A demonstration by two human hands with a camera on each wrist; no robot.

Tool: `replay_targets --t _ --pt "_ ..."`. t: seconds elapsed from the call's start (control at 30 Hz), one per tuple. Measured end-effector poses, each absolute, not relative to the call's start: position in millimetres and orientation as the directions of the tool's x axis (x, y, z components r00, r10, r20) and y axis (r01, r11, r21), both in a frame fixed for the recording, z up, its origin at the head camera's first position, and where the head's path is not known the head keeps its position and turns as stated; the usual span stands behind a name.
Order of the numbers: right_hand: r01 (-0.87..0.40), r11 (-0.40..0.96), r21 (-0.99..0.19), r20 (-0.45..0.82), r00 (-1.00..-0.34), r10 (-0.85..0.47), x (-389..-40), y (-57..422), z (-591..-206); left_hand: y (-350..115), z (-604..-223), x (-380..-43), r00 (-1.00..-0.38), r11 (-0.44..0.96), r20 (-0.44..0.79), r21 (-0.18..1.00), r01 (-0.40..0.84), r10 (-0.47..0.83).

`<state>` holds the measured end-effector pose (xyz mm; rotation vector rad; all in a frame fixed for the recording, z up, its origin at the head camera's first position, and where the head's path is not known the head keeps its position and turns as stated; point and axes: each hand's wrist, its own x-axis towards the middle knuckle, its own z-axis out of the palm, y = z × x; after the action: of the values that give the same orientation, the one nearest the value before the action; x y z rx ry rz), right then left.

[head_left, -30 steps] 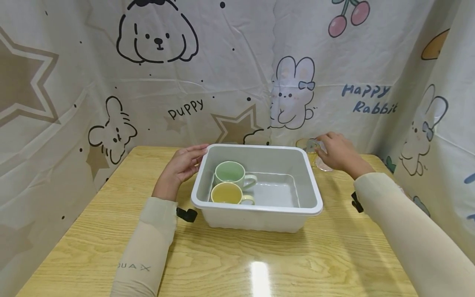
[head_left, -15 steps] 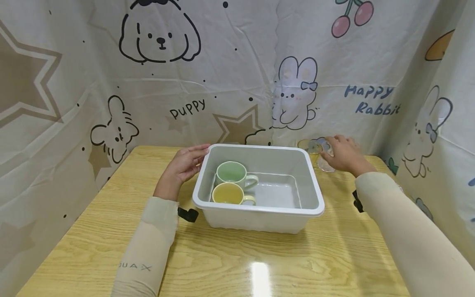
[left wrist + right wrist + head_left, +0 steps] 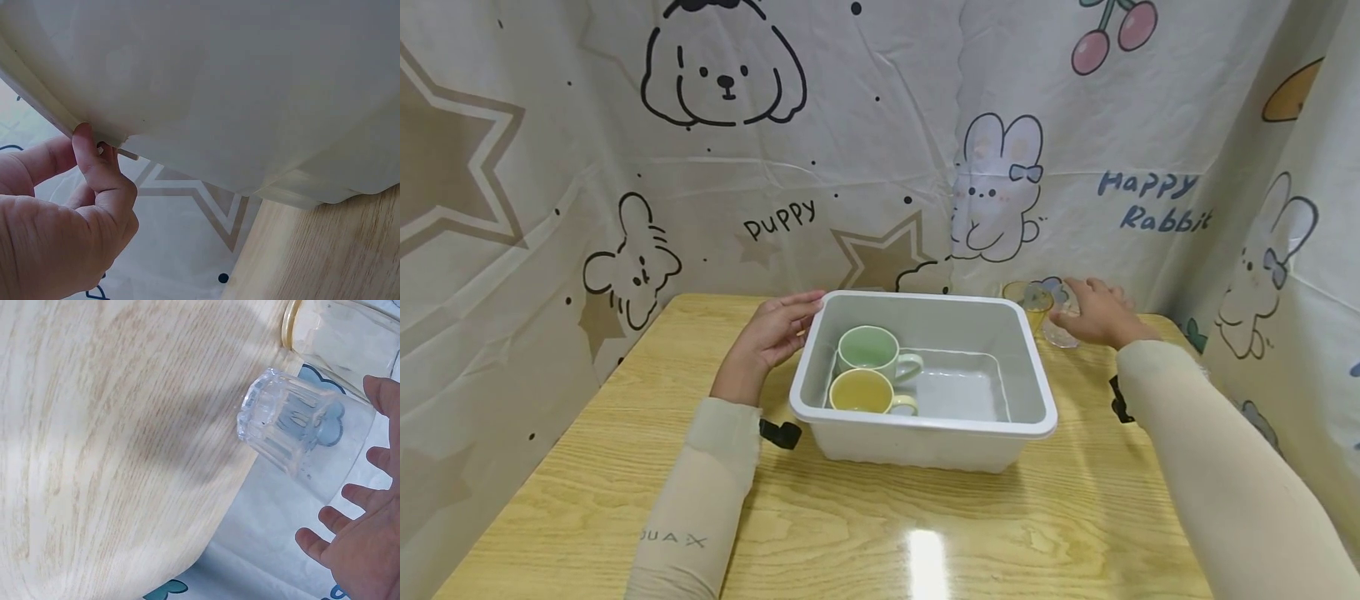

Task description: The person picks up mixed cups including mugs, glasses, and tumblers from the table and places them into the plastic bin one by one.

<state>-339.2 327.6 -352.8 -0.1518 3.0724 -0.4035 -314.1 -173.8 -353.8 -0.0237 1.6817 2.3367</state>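
My left hand [image 3: 767, 337] holds the left back corner of a pale grey plastic basin [image 3: 917, 423], its fingers curled at the rim [image 3: 100, 134] in the left wrist view. Inside the basin, at its left, a green mug [image 3: 867, 346] stands behind a yellow mug [image 3: 859, 392]; both handles point right. Beyond the basin's right side, my right hand [image 3: 1101, 312] hovers by a clear drinking glass [image 3: 294, 425], fingers spread and apart from it in the right wrist view. Next to that glass stands an amber-tinted glass [image 3: 344, 340], upright like it.
The wooden table [image 3: 820, 533] carries everything, its back edge close to a printed cloth curtain [image 3: 865, 150]. More curtain hangs at both sides. The basin's right wall [image 3: 1033, 367] stands between the mugs and the two glasses.
My right hand has drawn a little to the right, off the clear glass, and its fingers have spread. More of both glasses shows now. The left hand and basin hold still.
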Motion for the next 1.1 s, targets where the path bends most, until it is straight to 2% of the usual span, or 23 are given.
replay_targets --t 0.27,0.53,1.1 --pt "-0.040 0.952 -0.302 -0.036 -0.998 -0.054 -340.6 329.1 -359.4 -172.6 -353.5 -314.8 -0.967 -0.285 -0.152 0.936 -0.208 0.205" --pt "-0.008 0.955 -0.297 -0.057 -0.998 -0.025 -344.5 328.0 -358.2 -173.5 -352.9 -313.9 -0.966 -0.296 -0.165 0.930 -0.220 0.200" --pt "-0.005 0.954 -0.301 -0.058 -0.998 -0.024 -340.6 332.5 -353.3 -173.9 -353.0 -313.8 -0.968 -0.305 -0.162 0.927 -0.217 0.193"
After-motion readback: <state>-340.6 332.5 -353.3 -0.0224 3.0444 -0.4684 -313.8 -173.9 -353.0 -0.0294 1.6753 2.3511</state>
